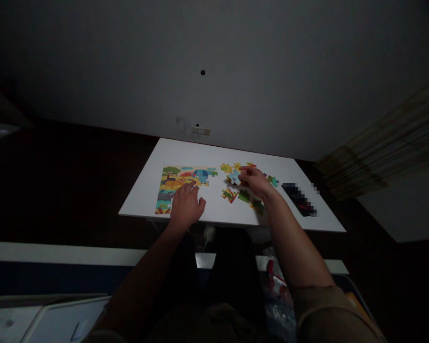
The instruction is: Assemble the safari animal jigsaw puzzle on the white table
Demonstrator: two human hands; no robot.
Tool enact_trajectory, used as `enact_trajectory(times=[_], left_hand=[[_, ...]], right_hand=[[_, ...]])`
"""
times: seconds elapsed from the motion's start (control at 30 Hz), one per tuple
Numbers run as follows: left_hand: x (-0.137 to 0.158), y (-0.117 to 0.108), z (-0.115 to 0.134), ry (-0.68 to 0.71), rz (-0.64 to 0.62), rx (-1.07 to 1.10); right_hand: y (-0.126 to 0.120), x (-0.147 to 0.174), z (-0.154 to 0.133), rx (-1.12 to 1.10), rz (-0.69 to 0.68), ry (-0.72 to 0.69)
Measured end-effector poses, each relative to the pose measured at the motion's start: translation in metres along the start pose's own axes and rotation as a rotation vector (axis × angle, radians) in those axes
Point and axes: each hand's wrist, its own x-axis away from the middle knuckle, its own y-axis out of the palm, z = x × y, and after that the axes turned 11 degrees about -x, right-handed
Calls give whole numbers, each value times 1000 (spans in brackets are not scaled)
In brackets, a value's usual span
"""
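Note:
My left hand (186,204) lies flat, fingers stretched out, over the lower right part of a partly joined jigsaw puzzle (167,183). The joined part shows a tree, a blue elephant and other animals. My right hand (254,181) is closed in a pinch on a light blue puzzle piece (233,177) among the loose pieces; a shadow lies beside that piece. Around it are yellow pieces (226,168), a green and red piece (229,195), a dark green piece (243,196) and a teal-green piece (272,181). My right hand partly hides some of them.
The white table (207,155) stands near a grey wall with a socket strip (200,130). A dark, partly pixelated object (298,199) lies at the table's right. Below, a clear plastic bag (279,305) is beside my legs. A curtain (357,166) hangs at the right.

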Motion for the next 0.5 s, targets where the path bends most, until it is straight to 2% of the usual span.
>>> enact_trajectory(times=[0.1, 0.23, 0.33, 0.5], left_hand=[[0, 0, 0, -5, 5, 4], [1, 0, -1, -6, 11, -3], [1, 0, -1, -9, 14, -6], [1, 0, -1, -15, 19, 6]], right_hand=[[20, 2, 5, -88, -71, 40], [39, -1, 17, -87, -146, 75], [51, -7, 26, 2, -136, 14], [65, -19, 34, 267, -38, -52]])
